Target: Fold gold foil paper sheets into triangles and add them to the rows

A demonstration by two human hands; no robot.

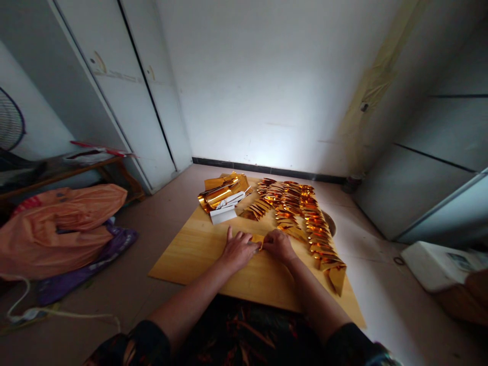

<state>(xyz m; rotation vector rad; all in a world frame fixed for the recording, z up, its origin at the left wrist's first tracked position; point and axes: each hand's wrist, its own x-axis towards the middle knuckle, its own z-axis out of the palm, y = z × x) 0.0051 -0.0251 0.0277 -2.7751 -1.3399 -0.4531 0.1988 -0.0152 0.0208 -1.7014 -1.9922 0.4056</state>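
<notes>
Near the middle of the wooden board [198, 254], a small piece of gold foil paper [257, 238] lies between my two hands. My left hand [239, 250] grips its left side, the fingers curled and one outer finger raised. On the other side, my right hand [280, 246] pinches the paper's right edge with bent fingers. The paper's exact shape is partly hidden by the fingers. Rows of folded gold foil pieces [318, 231] stand overlapped to the right and behind my right hand. Beyond my left hand are curled gold foil sheets [221, 195] and a white paper piece [223, 214].
White strips [233, 199] rest on the foil sheets. An orange bag [64, 229] and a purple bag [91, 259] are on the floor at left, near a white cord [72, 314]. A white box [442, 264] stands at right. Behind are a wall [259, 91] and cabinets [125, 76].
</notes>
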